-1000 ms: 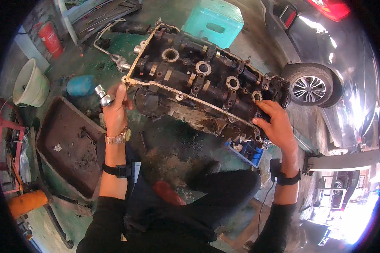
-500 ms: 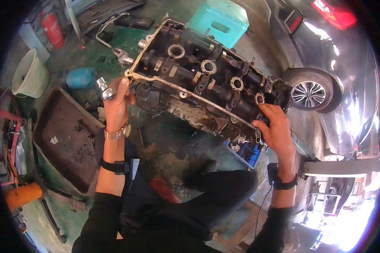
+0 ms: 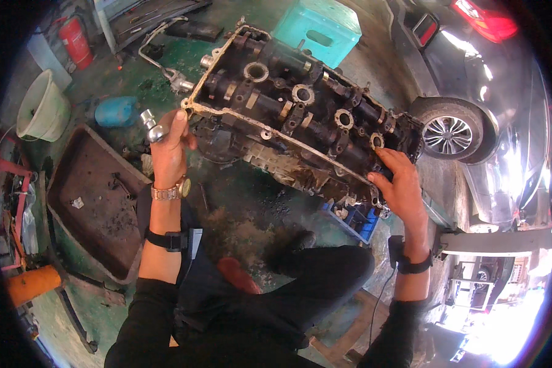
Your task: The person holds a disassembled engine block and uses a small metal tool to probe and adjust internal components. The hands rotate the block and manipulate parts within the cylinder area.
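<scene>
A dirty engine cylinder head [image 3: 316,98] fills the upper middle, its camshafts and round plug-hole tubes exposed. At its near left corner my left hand [image 3: 170,156] is closed round a chrome ratchet wrench [image 3: 156,133]. Only the wrench's rounded head and a socket [image 3: 146,117] show above the fist; its handle is hidden. My left thumb touches the corner of the pale gasket rim [image 3: 227,113]. On the right end of the engine lies my right hand [image 3: 405,187], with fingers extended and thumb apart, holding no tool.
A brown drip tray [image 3: 98,202] sits left, near a pale bucket [image 3: 43,110] and blue jug [image 3: 116,112]. Beyond the engine stands a turquoise crate [image 3: 319,30]. A blue parts bin [image 3: 356,224] lies below it. A dark car [image 3: 497,110] is parked right.
</scene>
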The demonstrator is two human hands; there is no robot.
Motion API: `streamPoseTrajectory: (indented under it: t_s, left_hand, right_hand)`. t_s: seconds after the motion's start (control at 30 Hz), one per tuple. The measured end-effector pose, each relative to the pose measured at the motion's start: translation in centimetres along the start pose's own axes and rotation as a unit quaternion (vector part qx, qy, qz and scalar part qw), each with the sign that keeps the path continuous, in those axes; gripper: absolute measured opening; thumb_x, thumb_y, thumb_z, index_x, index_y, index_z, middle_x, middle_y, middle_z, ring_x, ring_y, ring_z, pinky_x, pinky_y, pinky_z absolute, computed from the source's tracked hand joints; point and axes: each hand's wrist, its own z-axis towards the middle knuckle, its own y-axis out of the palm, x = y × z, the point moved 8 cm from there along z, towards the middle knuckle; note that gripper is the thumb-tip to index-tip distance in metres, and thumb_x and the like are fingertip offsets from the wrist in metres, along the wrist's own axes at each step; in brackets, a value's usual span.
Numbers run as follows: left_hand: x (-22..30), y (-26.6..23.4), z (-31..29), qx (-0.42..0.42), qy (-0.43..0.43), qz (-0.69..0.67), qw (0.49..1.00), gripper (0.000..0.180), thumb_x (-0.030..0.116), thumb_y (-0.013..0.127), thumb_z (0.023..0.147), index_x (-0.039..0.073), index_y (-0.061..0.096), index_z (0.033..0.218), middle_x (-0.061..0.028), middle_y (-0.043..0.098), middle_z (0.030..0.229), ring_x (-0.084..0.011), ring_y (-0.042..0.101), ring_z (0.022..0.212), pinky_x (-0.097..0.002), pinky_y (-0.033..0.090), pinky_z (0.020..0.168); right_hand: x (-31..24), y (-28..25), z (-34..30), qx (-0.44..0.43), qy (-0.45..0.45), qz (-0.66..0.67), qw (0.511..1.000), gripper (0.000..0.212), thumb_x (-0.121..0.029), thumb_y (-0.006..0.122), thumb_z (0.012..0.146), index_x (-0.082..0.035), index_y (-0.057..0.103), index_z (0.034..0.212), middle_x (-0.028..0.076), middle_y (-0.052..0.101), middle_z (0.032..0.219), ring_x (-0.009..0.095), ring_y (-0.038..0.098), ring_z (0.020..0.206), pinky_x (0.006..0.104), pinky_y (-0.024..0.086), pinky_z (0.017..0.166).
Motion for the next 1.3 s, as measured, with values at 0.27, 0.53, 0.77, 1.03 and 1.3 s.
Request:
streamPoseTrajectory:
  t_s: [0.27,0.53,0.77,1.03,1.3]
  left_hand:
    - [0.4,0.5,-0.2,-0.01,0.003,-0.005,1.0,0.032,0.026,0.069,0.094,-0.002,0.062,0.107,0.0003,0.049,0.075,-0.0102,0.046,0.063,-0.0289,0.041,0.053]
    - [0.2,0.6,0.0,-0.022,-0.008,-0.022,0.999,0.024,0.026,0.068,0.096,0.004,0.061,0.103,0.0004,0.049,0.074,-0.0116,0.045,0.06,-0.0291,0.04,0.054]
    - [0.0,0.0,0.2,-0.012,-0.006,-0.012,1.0,0.04,0.027,0.074,0.091,-0.005,0.06,0.11,-0.0008,0.051,0.077,-0.0107,0.049,0.062,-0.0279,0.043,0.052]
    - [-0.1,0.0,0.2,-0.009,-0.003,-0.019,1.0,0.043,0.028,0.074,0.091,-0.006,0.061,0.113,-0.0013,0.051,0.077,-0.0119,0.049,0.061,-0.0279,0.044,0.052]
    - [0.0,0.0,0.2,-0.011,-0.002,-0.015,1.0,0.042,0.026,0.074,0.091,-0.007,0.06,0.112,-0.0009,0.05,0.076,-0.0116,0.049,0.061,-0.028,0.043,0.051]
  right_hand:
    - [1.6,0.7,-0.6,0.007,0.063,0.051,0.997,0.054,-0.009,0.079,0.075,0.0,0.062,0.126,0.02,0.065,0.117,0.034,0.063,0.107,0.0391,0.048,0.095]
    - [1.1,0.4,-0.7,0.029,0.016,0.034,0.999,0.054,-0.012,0.076,0.076,0.001,0.061,0.126,0.02,0.064,0.117,0.038,0.061,0.108,0.0413,0.048,0.094]
    - [0.8,0.1,0.0,-0.016,0.014,0.026,0.999,0.055,-0.013,0.076,0.075,0.001,0.06,0.125,0.021,0.063,0.118,0.038,0.059,0.11,0.042,0.047,0.094]
    - [0.7,0.2,0.1,-0.022,0.023,0.039,0.999,0.054,-0.006,0.078,0.072,0.002,0.06,0.123,0.018,0.063,0.115,0.033,0.061,0.106,0.0362,0.046,0.094]
    - [1.1,-0.1,0.4,-0.044,0.009,0.049,0.998,0.053,-0.013,0.076,0.073,0.002,0.061,0.121,0.02,0.063,0.111,0.039,0.059,0.104,0.0408,0.048,0.09]
